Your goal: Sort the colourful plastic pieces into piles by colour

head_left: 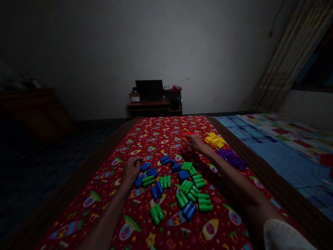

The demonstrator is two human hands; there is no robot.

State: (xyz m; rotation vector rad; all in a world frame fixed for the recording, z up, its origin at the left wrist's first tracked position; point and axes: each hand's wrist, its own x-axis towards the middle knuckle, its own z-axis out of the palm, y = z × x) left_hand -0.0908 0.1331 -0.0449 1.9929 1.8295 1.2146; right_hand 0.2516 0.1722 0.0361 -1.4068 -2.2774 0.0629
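Green and blue plastic blocks (182, 187) lie scattered on a red patterned sheet (156, 135). My left hand (131, 170) rests at the left edge of the scatter, fingers curled against a blue block (145, 166). My right hand (194, 141) reaches farther out and grips a red block (189, 134). More red blocks (186, 151) lie just under that hand, hard to see against the sheet. To its right sits a pile of yellow blocks (214, 140), and nearer me a pile of purple blocks (231, 158).
The sheet covers a bed with a wooden frame (262, 163). A blue checked quilt (281, 146) lies on the right. A desk with a dark screen (149, 89) stands against the far wall. The floor on the left is dim.
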